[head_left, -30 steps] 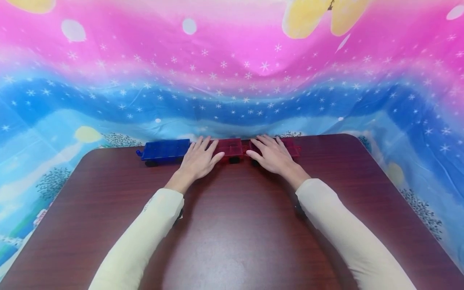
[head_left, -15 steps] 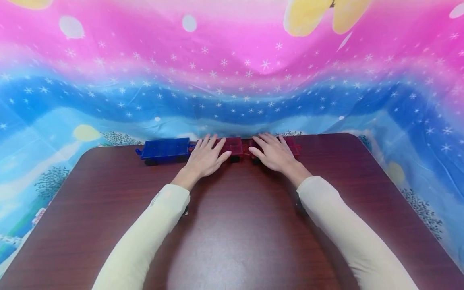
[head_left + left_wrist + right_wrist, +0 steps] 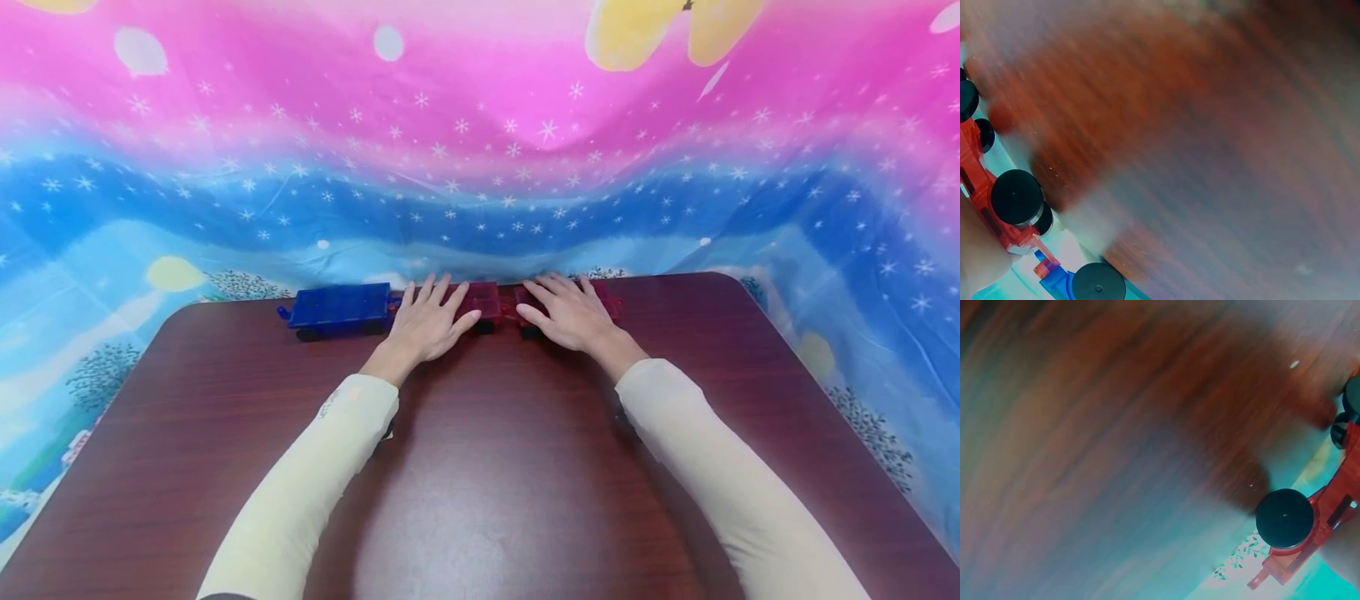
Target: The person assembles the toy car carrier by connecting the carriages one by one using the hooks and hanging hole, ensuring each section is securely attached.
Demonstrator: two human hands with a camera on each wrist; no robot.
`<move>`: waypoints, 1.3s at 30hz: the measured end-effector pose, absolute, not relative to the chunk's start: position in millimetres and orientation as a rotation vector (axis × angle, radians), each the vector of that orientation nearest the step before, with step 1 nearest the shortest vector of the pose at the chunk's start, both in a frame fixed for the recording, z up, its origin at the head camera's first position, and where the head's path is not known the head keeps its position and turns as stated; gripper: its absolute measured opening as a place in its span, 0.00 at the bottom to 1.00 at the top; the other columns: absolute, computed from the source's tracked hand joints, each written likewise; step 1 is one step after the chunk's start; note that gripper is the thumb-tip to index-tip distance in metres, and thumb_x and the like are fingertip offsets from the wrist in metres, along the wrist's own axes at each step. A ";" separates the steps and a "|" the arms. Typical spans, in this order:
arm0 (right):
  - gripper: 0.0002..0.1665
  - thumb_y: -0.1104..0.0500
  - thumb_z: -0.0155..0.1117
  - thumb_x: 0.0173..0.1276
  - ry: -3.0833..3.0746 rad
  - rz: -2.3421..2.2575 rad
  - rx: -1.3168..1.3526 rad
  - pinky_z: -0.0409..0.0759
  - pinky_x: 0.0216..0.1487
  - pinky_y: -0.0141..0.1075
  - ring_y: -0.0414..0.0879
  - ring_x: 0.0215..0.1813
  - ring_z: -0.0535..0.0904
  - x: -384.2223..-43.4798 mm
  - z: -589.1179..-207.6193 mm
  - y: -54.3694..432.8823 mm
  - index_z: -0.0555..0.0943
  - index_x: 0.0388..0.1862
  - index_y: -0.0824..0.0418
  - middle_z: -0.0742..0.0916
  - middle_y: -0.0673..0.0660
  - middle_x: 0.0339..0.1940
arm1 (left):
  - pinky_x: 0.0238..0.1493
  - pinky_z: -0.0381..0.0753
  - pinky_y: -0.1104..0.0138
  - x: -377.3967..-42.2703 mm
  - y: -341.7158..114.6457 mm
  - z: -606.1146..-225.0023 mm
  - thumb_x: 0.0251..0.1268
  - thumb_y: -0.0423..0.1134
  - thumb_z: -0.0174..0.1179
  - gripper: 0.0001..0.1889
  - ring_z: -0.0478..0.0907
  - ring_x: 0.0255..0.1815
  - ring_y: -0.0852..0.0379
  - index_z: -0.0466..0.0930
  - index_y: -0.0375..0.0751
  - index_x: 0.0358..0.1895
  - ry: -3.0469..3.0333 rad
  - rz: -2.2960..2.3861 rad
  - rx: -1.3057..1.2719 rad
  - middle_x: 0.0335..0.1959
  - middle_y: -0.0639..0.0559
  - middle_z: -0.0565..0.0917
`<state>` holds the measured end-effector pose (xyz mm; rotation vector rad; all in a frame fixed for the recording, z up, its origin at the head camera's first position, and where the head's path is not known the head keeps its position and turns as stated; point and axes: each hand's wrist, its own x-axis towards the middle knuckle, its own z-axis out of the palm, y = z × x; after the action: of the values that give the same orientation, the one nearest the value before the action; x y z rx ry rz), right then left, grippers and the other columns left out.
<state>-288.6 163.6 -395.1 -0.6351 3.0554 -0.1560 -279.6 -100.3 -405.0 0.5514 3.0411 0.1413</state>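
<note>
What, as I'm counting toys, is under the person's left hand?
A red toy wagon; its right end shows beside the left hand, its black wheels in the left wrist view. The hand covers much of its top, so what's there can't be seen.

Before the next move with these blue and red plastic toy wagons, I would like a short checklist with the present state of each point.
1. Left hand over the middle red translucent plastic wagon: ok, fingers spread.
2. Right hand over the red translucent plastic wagon at the right end: ok, fingers spread.
3. Hand on the blue translucent plastic wagon: not ok, neither hand covers it.
4. All three wagons upright on the dark red-brown table: ok, black round wheels down.
5. Blue wagon locked to the middle one: cannot tell; their couplings meet in the left wrist view, latching unclear.
6. Red wagons locked together: cannot tell; the joint shows too small.
</note>
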 end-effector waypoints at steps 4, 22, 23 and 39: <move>0.47 0.25 0.29 0.77 3.044 -0.124 -0.648 0.38 0.77 0.63 0.58 0.82 0.49 -288.5 -397.3 165.3 0.56 0.84 0.49 0.62 0.58 0.82 | 0.78 0.30 0.43 -279.4 -101.3 -406.0 0.75 0.73 0.26 0.42 0.34 0.83 0.41 0.41 0.56 0.84 3.030 0.091 0.551 0.84 0.44 0.43; 0.46 0.26 0.21 0.77 3.030 -0.024 -0.622 0.34 0.77 0.62 0.56 0.84 0.43 -288.8 -402.7 166.7 0.48 0.85 0.47 0.55 0.56 0.84 | 0.78 0.32 0.44 -281.6 -105.3 -410.7 0.76 0.72 0.28 0.41 0.36 0.83 0.41 0.41 0.55 0.84 3.052 0.107 0.610 0.84 0.44 0.43; 0.46 0.26 0.21 0.77 3.027 -0.026 -0.623 0.34 0.77 0.62 0.56 0.84 0.43 -288.9 -402.6 166.7 0.48 0.85 0.47 0.55 0.57 0.84 | 0.78 0.32 0.44 -281.6 -105.8 -410.4 0.76 0.72 0.28 0.41 0.36 0.83 0.42 0.42 0.55 0.84 3.050 0.120 0.609 0.84 0.44 0.43; 0.47 0.26 0.19 0.77 3.029 -0.040 -0.611 0.34 0.77 0.62 0.56 0.84 0.42 -291.6 -403.6 168.1 0.48 0.85 0.47 0.54 0.56 0.84 | 0.78 0.35 0.43 -283.7 -112.7 -411.0 0.78 0.69 0.28 0.39 0.37 0.83 0.42 0.42 0.54 0.84 3.056 0.220 0.647 0.84 0.44 0.45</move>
<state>-291.6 168.1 -403.6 -0.6113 3.0292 -0.0398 -283.7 -112.7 -411.0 0.6466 3.0563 0.2203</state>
